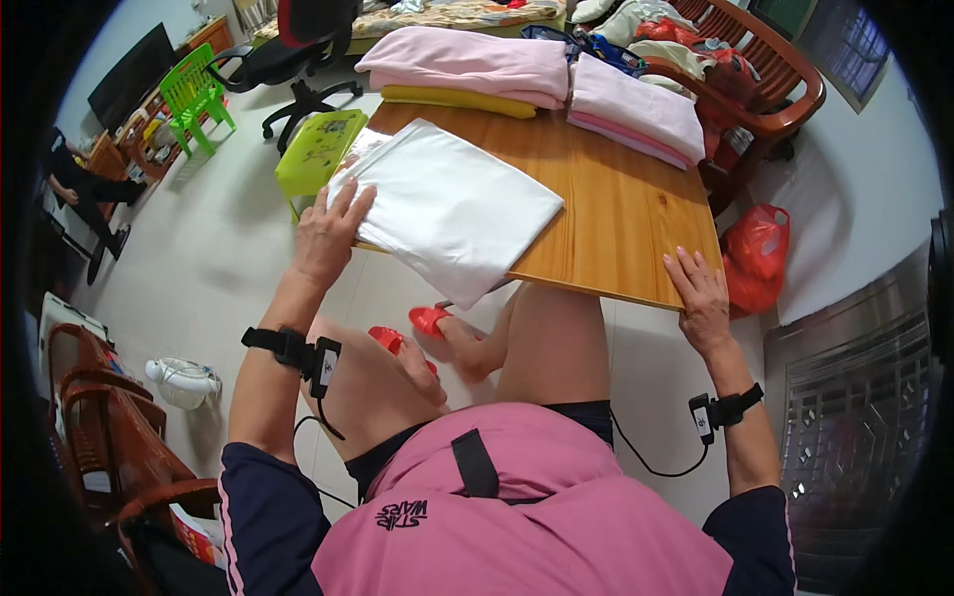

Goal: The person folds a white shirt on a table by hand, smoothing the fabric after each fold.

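A flat white folded sheet (452, 204) lies askew on the wooden table (636, 233), one corner hanging over the near edge. Whether it is cloth or thin plastic I cannot tell; its left edge looks glossy. My left hand (333, 233) rests on the sheet's left side, fingers stretched and slightly apart. At the table's near right corner, my right hand (701, 298) lies with its fingers extended on the wood, holding nothing. Behind the sheet, folded pink cloth (467, 65) sits on a yellow folded piece (457, 100). A second pink folded stack (636, 109) stands to its right.
A green stool (318, 154) stands by the table's left side, with a black office chair (298, 60) behind. To the right are a wooden bench (765, 79) piled with items and a red plastic bag (757, 260). Another person (89, 189) is at far left.
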